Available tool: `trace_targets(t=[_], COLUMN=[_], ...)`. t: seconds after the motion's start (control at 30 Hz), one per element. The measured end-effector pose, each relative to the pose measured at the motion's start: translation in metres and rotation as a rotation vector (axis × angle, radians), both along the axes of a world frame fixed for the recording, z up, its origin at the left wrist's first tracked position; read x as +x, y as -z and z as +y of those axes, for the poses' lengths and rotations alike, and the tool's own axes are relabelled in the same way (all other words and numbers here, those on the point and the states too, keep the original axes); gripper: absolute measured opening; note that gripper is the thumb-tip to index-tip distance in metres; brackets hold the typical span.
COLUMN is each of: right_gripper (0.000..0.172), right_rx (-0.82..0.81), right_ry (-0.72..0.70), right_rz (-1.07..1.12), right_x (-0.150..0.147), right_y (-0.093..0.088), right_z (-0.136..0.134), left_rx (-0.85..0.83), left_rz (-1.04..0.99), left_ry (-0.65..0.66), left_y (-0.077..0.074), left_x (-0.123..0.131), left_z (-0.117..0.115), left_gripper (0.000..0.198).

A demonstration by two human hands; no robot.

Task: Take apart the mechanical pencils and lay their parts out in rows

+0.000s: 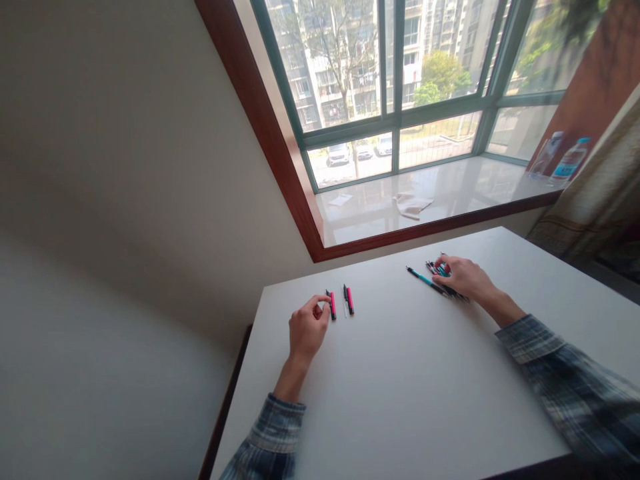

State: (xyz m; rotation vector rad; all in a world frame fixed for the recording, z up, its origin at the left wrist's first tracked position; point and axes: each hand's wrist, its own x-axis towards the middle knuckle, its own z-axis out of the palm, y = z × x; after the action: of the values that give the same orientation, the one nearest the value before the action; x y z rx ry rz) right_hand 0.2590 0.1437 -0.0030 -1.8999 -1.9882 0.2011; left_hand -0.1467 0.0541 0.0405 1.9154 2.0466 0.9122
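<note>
My left hand is at the left part of the white table, its thumb and index finger closed at a pink and black pen. A second pink and black pen lies just to the right, roughly parallel to the first. At the far right side, my right hand curls over a small bunch of pens, its fingertips closed on one of them. Part of that bunch is hidden under the hand. A teal and black pen lies slanted on the table beside it.
Behind the table is a window sill with a crumpled cloth, a piece of paper and a plastic bottle. A wall stands at the left. A curtain hangs at the right.
</note>
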Motion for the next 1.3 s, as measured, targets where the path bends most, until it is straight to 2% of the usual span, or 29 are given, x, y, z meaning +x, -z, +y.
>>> trace_targets(t=[0.13, 0.27, 0.5, 0.7, 0.83, 0.93, 1.0, 1.07, 1.17, 1.3], right_gripper=[0.027, 0.035, 0.018, 0.009, 0.024, 0.044, 0.051, 0.05, 0.041, 0.031], right_rx=[-0.012, -0.002, 0.009, 0.114, 0.208, 0.098, 0.009, -0.045, -0.161, -0.372], right_ry=[0.041, 0.005, -0.022, 0.074, 0.125, -0.017, -0.128, -0.177, -0.175, -0.07], right_rz=[-0.067, -0.098, -0.099, -0.007, 0.365, 0.714, 0.929, 1.155, 1.503, 1.868], right_x=[-0.003, -0.005, -0.002, 0.0, -0.016, -0.044, -0.066, -0.086, -0.11, -0.132], right_y=[-0.002, -0.004, 0.0, -0.004, -0.015, -0.02, -0.024, -0.027, -0.031, -0.021], right_z=[0.0, 0.001, 0.003, 0.004, -0.003, -0.012, -0.019, -0.024, -0.031, -0.043], left_rx=[0.004, 0.004, 0.002, 0.019, 0.045, 0.041, 0.03, 0.019, 0.003, -0.04], left_rz=[0.0, 0.003, -0.011, -0.098, -0.299, -0.374, -0.383, -0.384, -0.4, -0.431], left_ry=[0.025, 0.046, 0.058, 0.09, 0.161, 0.216, 0.245, 0.264, 0.273, 0.315], left_y=[0.0, 0.0, 0.0, -0.001, 0.0, 0.005, 0.008, 0.009, 0.008, 0.004], left_x=[0.001, 0.001, 0.002, 0.007, 0.01, 0.013, 0.014, 0.014, 0.015, 0.017], left_z=[0.0, 0.0, -0.002, -0.002, -0.003, -0.005, -0.006, -0.007, -0.006, -0.006], left_gripper=[0.028, 0.03, 0.027, 0.024, 0.027, 0.029, 0.028, 0.028, 0.029, 0.036])
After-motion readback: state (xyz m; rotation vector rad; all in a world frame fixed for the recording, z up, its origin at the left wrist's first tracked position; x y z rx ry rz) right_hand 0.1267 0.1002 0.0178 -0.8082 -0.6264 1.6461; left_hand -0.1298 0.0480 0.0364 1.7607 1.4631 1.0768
